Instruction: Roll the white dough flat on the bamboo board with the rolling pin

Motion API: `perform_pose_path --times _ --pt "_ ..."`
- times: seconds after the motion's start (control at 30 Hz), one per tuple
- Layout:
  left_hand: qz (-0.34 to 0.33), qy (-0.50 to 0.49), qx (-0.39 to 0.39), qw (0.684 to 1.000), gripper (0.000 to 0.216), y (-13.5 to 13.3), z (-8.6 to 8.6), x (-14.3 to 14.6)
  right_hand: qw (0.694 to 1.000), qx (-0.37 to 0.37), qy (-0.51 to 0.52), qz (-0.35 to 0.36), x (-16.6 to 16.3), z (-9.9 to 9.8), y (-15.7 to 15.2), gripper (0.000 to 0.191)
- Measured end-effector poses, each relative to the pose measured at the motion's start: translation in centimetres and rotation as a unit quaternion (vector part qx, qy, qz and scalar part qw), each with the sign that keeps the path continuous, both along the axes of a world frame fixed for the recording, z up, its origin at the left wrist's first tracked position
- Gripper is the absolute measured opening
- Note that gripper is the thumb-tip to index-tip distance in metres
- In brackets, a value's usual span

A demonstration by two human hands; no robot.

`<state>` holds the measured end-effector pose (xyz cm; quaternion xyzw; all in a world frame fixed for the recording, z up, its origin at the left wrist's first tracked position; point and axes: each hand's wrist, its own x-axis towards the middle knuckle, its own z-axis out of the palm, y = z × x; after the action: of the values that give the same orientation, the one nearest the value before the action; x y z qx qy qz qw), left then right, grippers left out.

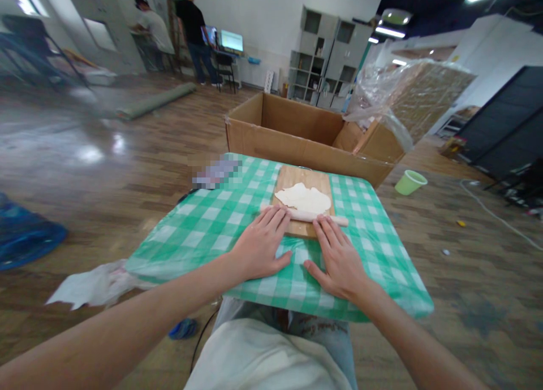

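A flat sheet of pale dough lies on a wooden board on a small table covered with a green-and-white checked cloth. Across the board's near edge lies a light rolling pin. My left hand is flat with fingers stretched out, its fingertips on the pin's left part. My right hand is also flat with fingers extended, its fingertips on the pin's right part.
An open cardboard box stands right behind the table, with plastic-wrapped goods at its right. A green cup sits on the wood floor. Crumpled white paper hangs at the table's left. Two people stand at desks far back.
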<state>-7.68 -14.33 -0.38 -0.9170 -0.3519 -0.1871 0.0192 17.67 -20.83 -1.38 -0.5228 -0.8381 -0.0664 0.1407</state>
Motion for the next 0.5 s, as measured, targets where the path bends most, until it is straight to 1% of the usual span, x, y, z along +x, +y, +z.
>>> perform_pose_path --times 0.1,0.23,0.4,0.5 --pt "-0.001 -0.005 0.004 1.000 0.081 1.2 0.2 0.3 1.000 -0.007 0.014 -0.003 0.4 0.1 1.0 0.094" --pt "0.001 -0.012 0.008 1.000 0.080 3.8 0.3 1.0 0.999 -0.027 0.034 -0.003 1.4 0.5 4.0 0.089" --pt "0.007 0.000 0.011 1.000 0.084 7.2 0.3 2.1 0.995 -0.077 0.055 0.027 3.4 1.5 9.8 0.077" --pt "0.030 0.005 0.001 1.000 0.082 9.6 0.6 2.8 0.989 -0.133 0.058 0.016 4.1 2.1 14.1 0.079"
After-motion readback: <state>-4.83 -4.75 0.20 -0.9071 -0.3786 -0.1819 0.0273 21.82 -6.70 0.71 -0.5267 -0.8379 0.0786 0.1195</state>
